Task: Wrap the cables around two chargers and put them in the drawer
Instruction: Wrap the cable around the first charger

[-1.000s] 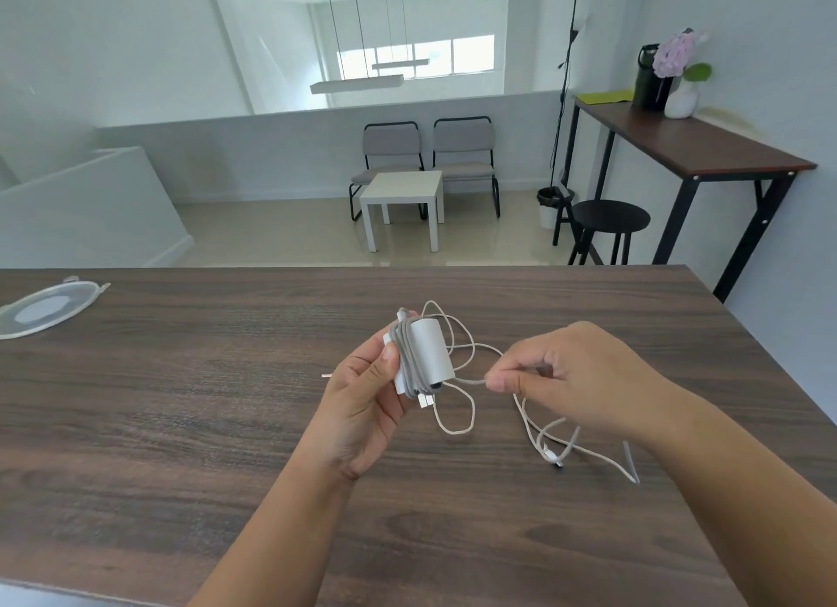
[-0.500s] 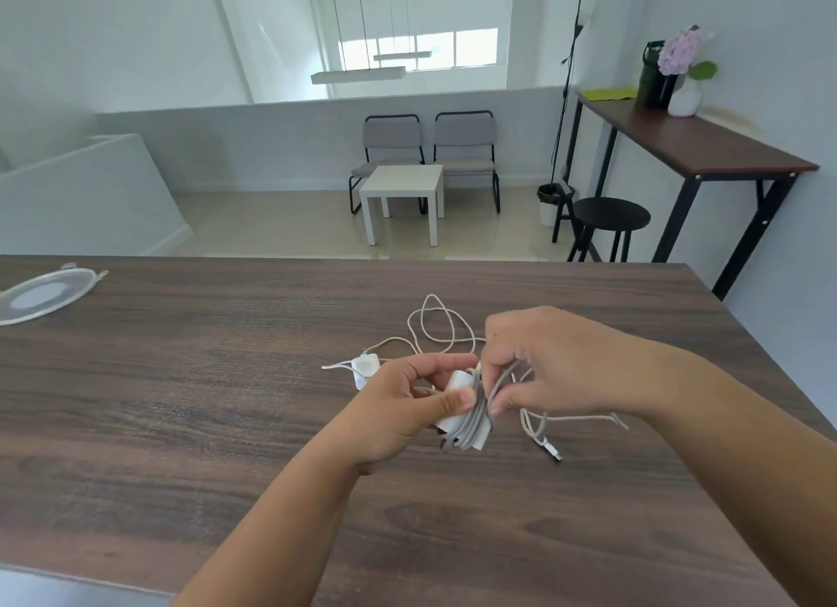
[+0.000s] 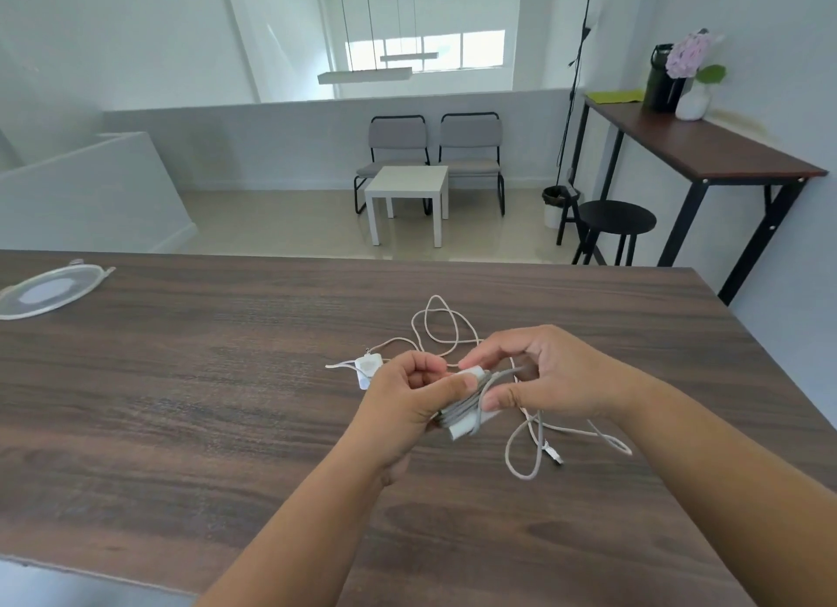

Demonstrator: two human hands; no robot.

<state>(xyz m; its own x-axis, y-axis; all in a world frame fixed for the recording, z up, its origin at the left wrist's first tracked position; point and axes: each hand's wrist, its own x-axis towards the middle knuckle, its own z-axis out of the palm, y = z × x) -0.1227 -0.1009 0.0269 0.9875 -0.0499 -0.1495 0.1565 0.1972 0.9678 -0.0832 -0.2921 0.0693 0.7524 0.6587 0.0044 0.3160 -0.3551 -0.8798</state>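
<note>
My left hand (image 3: 407, 396) grips a white charger block (image 3: 466, 414) with grey cable wound round it, held just above the dark wooden table (image 3: 181, 402). My right hand (image 3: 539, 380) is right beside it, thumb on the block and fingers curled round the grey cable (image 3: 527, 452), whose loose end loops down to a plug on the table. A second, smaller white charger (image 3: 367, 367) lies on the table behind my left hand, its thin white cable (image 3: 437, 321) in loose loops. No drawer is in view.
A clear round lid (image 3: 43, 291) lies at the table's far left. Beyond the table stand two grey chairs (image 3: 435, 153), a small white table (image 3: 407, 189), a black stool (image 3: 616, 217) and a tall side table (image 3: 706, 153) with a vase.
The charger has dropped lower and turned in my left hand. My right hand has moved in from the right, carrying the cable up against the block; less loose cable trails on the table.
</note>
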